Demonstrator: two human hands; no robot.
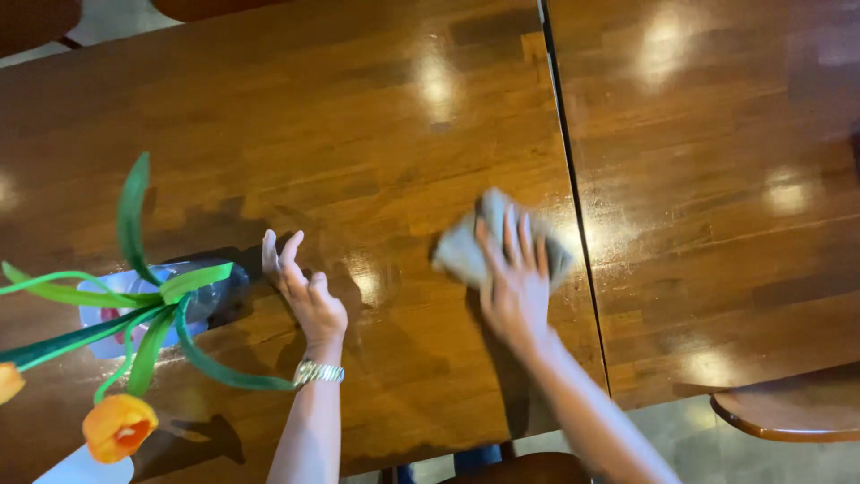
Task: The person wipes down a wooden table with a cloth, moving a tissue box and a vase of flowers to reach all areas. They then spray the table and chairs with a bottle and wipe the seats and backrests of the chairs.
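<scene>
Right hand (515,282) is pressed flat on a grey cloth (470,246), fingers spread apart over it, on the glossy wooden table (358,134) just left of the dark seam (573,206) where a second tabletop (717,179) butts up. Left hand (305,287), with a metal watch (319,372) on the wrist, hovers near a clear vase (210,291), fingers loosely apart, gripping nothing. The vase's long green leaves (134,215) and an orange tulip (118,427) crowd the lower left. A chair edge (788,417) pokes in bottom right.
</scene>
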